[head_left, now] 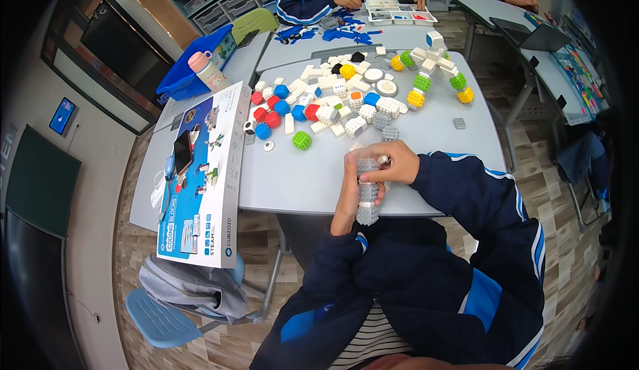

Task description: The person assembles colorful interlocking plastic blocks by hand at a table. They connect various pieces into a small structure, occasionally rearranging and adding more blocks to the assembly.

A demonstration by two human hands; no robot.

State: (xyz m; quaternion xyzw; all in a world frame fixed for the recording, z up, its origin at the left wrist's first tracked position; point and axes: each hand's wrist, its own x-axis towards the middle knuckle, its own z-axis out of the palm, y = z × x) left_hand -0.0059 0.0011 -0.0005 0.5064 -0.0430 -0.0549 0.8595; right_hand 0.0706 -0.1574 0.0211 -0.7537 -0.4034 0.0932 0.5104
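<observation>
Close to the table's near edge, I hold a column of grey studded building blocks upright. My left hand wraps round it from the left, with fingertips showing on its far side. From the right, my right hand pinches at the upper part of the column; whether its fingertips also hold a small piece is hidden. Just beyond my hands lies a pile of loose blocks, with white pieces, red blocks, blue blocks and a green block.
A four-legged block figure stands at the right. A large box with a phone on it lies left, near a bottle and a blue bin. Across the table, another person's hands work near a white tray.
</observation>
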